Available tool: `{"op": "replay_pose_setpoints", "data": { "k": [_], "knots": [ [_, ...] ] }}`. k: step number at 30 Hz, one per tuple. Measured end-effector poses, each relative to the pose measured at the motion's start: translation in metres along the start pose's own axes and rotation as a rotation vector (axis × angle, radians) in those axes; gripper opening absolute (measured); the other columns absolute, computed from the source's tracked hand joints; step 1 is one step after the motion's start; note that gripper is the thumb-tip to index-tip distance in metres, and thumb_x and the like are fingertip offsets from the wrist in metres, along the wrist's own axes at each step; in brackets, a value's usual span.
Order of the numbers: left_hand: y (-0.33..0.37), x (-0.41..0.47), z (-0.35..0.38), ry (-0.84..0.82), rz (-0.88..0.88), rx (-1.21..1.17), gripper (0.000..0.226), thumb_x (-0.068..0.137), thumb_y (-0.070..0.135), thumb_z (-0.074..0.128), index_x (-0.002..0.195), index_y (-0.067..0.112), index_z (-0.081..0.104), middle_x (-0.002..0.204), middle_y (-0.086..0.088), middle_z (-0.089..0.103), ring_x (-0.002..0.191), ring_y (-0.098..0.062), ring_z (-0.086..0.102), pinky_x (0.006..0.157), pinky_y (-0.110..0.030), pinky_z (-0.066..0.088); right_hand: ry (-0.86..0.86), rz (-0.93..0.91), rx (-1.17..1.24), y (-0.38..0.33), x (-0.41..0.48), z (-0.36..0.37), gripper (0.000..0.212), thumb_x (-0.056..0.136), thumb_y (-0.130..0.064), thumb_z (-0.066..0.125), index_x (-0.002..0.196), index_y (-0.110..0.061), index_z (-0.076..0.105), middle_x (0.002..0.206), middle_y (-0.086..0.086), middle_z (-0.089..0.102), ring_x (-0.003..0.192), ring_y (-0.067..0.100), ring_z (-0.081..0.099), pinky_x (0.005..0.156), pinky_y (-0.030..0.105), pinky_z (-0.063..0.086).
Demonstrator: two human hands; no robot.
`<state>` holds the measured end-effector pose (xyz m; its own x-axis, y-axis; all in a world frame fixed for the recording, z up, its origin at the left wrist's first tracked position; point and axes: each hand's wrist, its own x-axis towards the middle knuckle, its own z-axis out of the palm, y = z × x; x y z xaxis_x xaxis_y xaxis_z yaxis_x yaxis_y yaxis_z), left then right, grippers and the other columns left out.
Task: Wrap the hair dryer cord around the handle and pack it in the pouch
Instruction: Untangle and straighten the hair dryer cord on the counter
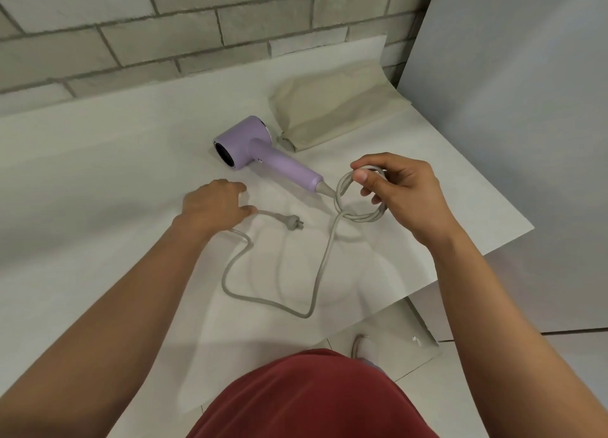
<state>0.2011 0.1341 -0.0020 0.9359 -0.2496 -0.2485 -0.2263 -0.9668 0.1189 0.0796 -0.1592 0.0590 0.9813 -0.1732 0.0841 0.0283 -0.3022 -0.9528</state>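
1. Right hand (399, 190) is up off the table, thumb and forefinger pinching a small coil of the grey cord (362, 217), with a few loops bunched just past the end of the handle (296, 169).
2. Left hand (212, 207) is low on the white table (98, 174), fingertips on the cord right behind the plug (293, 224). Gripping or only touching? Can't tell.
3. The lilac hair dryer (241, 141) lies on its side, its handle aimed at the right hand and the cord not yet wound round it.
4. Slack cord snakes in a wide loop across the table between the arms.
5. The beige pouch (335, 108) lies flat just behind the hair dryer.
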Motion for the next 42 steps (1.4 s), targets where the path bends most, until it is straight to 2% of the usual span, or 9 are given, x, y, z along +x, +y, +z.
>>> {"op": "replay_pose_setpoints", "data": {
  "k": [5, 10, 17, 21, 26, 31, 36, 40, 42],
  "knots": [
    [0.009, -0.013, -0.017, 0.39, 0.043, -0.128, 0.038, 0.1, 0.044, 0.061, 0.122, 0.015, 0.071, 0.121, -0.014, 0.067, 0.109, -0.039, 0.061, 0.08, -0.046, 0.052, 0.002, -0.02, 0.063, -0.004, 0.004, -0.005, 0.013, 0.09, -0.016, 0.081, 0.102, -0.02, 0.08, 0.096, 0.0, 0.078, 0.075, 0.017, 0.064, 0.067, 0.031, 0.053],
    [0.037, -0.048, -0.031, 0.732, 0.555, -0.305, 0.02, 0.097, 0.017, 0.069, 0.115, 0.011, 0.074, 0.107, -0.007, 0.066, 0.099, -0.032, 0.062, 0.081, -0.045, 0.054, -0.036, 0.009, 0.157, -0.012, 0.01, -0.009, 0.019, 0.086, -0.008, 0.084, 0.102, -0.013, 0.075, 0.093, 0.011, 0.079, 0.071, 0.02, 0.068, 0.068, 0.03, 0.057],
    [0.083, -0.07, -0.019, 0.857, 0.96, -0.245, 0.036, 0.093, 0.009, 0.075, 0.125, 0.021, 0.065, 0.134, -0.004, 0.056, 0.112, -0.028, 0.063, 0.078, -0.038, 0.057, -0.171, -0.051, 0.053, -0.024, 0.013, 0.008, 0.018, 0.086, -0.017, 0.085, 0.102, -0.013, 0.078, 0.094, 0.002, 0.081, 0.095, 0.017, 0.076, 0.087, 0.03, 0.058],
    [0.078, -0.068, -0.016, 0.918, 1.015, -0.193, 0.009, 0.093, 0.016, 0.08, 0.1, 0.011, 0.082, 0.112, -0.009, 0.076, 0.11, -0.027, 0.071, 0.085, -0.038, 0.059, -0.19, -0.027, 0.013, -0.027, 0.012, 0.012, 0.014, 0.091, -0.018, 0.082, 0.103, -0.013, 0.079, 0.096, -0.002, 0.08, 0.094, 0.012, 0.075, 0.085, 0.025, 0.058],
    [0.081, -0.076, -0.01, 0.717, 0.792, -0.553, 0.014, 0.087, 0.024, 0.086, 0.095, 0.012, 0.083, 0.093, 0.001, 0.078, 0.085, -0.013, 0.072, 0.079, -0.021, 0.055, -0.009, -0.126, -0.124, -0.032, -0.006, 0.001, 0.021, 0.101, -0.039, 0.066, 0.109, -0.024, 0.079, 0.113, -0.016, 0.074, 0.1, 0.008, 0.067, 0.08, 0.018, 0.051],
    [0.089, -0.085, -0.01, 0.399, 0.572, -0.861, 0.016, 0.079, 0.031, 0.088, 0.094, 0.03, 0.081, 0.084, 0.012, 0.077, 0.079, -0.006, 0.072, 0.073, -0.018, 0.052, -0.33, -0.3, -0.435, -0.033, -0.019, -0.026, 0.045, 0.086, -0.041, 0.082, 0.128, -0.031, 0.072, 0.121, -0.016, 0.072, 0.113, 0.012, 0.065, 0.092, 0.027, 0.053],
    [0.093, -0.086, -0.016, 0.156, 0.354, -1.082, 0.019, 0.075, 0.027, 0.091, 0.091, 0.029, 0.082, 0.086, 0.009, 0.08, 0.083, -0.009, 0.076, 0.079, -0.023, 0.058, -0.297, -0.414, -0.509, -0.026, -0.01, -0.021, 0.021, 0.091, -0.028, 0.081, 0.11, -0.022, 0.08, 0.104, -0.013, 0.077, 0.094, 0.008, 0.07, 0.082, 0.032, 0.057],
    [0.087, -0.084, -0.023, -0.058, 0.31, -1.08, 0.021, 0.078, 0.025, 0.088, 0.099, 0.021, 0.083, 0.093, 0.004, 0.081, 0.091, -0.011, 0.076, 0.087, -0.025, 0.058, -0.345, -0.397, -0.582, -0.023, -0.006, -0.016, 0.023, 0.088, -0.024, 0.084, 0.111, -0.023, 0.08, 0.102, -0.012, 0.077, 0.088, 0.002, 0.065, 0.074, 0.009, 0.045],
    [0.082, -0.081, -0.029, -0.211, 0.237, -1.199, 0.02, 0.087, 0.02, 0.081, 0.107, 0.018, 0.08, 0.103, -0.004, 0.08, 0.102, -0.022, 0.076, 0.097, -0.037, 0.059, -0.299, -0.374, -0.562, -0.021, -0.005, -0.015, 0.018, 0.09, -0.018, 0.082, 0.108, -0.021, 0.081, 0.098, -0.01, 0.078, 0.088, 0.002, 0.066, 0.071, 0.003, 0.041]
  ]
}}
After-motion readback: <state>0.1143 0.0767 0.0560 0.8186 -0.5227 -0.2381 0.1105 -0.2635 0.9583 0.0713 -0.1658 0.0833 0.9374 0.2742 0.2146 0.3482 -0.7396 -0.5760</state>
